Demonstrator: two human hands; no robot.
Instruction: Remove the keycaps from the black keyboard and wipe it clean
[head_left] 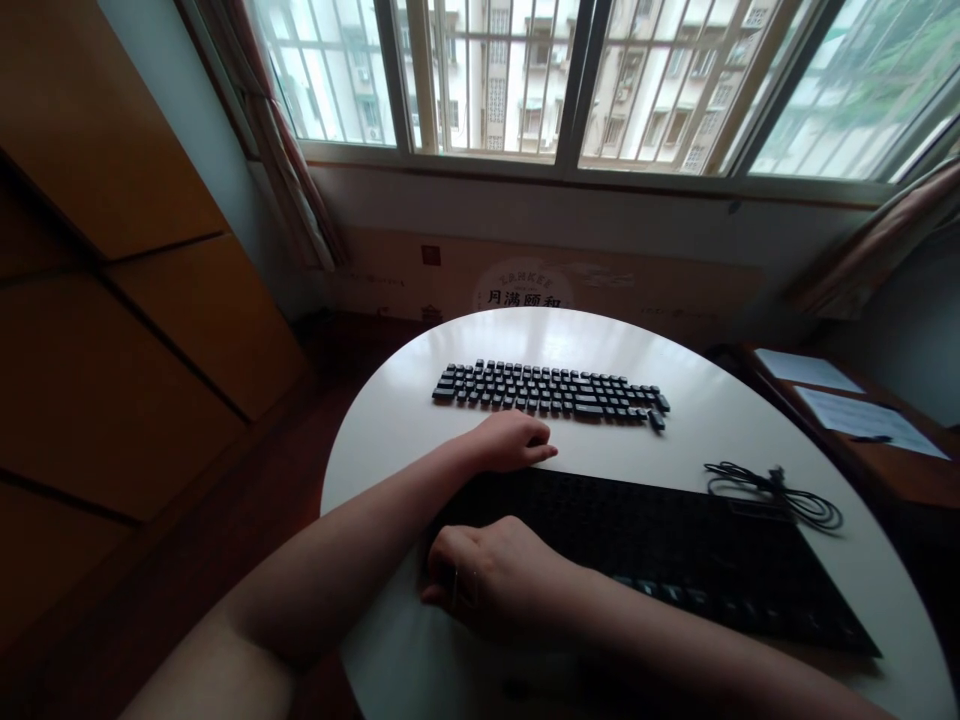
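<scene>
A black keyboard [720,560] lies on the white round table, mostly bare of keycaps, with a row of caps still on its near edge. Beyond it, loose black keycaps [551,388] are laid out in keyboard order. My left hand [514,440] rests between the two, fingers curled under and thumb side toward the right; whatever it may hold is hidden. Over the keyboard's left end, my right hand [495,570] is closed around a keycap puller [466,588], of which only thin wire loops show below the fingers.
A coiled black cable [795,500] lies at the keyboard's far right corner. The white table [390,410] has a curved edge. On the right, a brown desk [885,470] bears papers and pens. A wooden cabinet [150,330] stands left; barred windows are ahead.
</scene>
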